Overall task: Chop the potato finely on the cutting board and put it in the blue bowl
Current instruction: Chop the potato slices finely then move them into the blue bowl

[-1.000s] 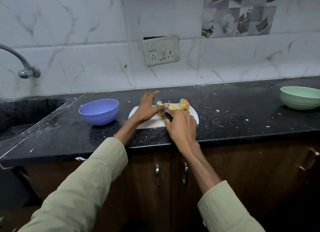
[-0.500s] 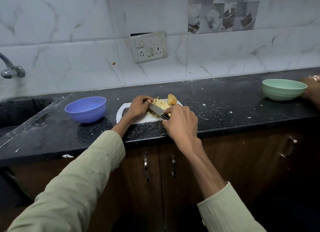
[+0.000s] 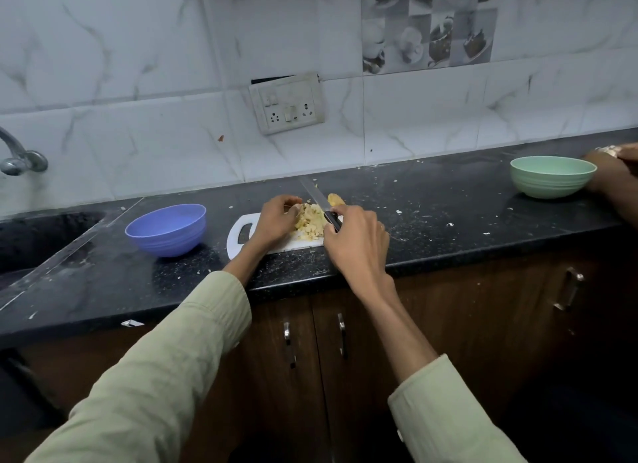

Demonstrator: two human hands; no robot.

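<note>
Head view, looking forward and down over my own arms at the counter.

I have a single wide-angle camera, worn on the head, standing back from the counter's [image 3: 448,221] front edge and facing the tiled wall [image 3: 138,82]. Both forearms run up from the bottom of frame; beyond my fingertips the wall fills the upper half, and below my wrists the cabinet doors [image 3: 310,359] show. No second view overlaps it.

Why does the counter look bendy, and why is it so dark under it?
In the head view, the wide-angle lens bows the black counter edge and tilts the wall tiles; light falls on the wall and the white cutting board, so the cabinet doors below sit in shadow; the chopped potato and the knife look soft and slightly blurred, so fine detail is lost.
</note>
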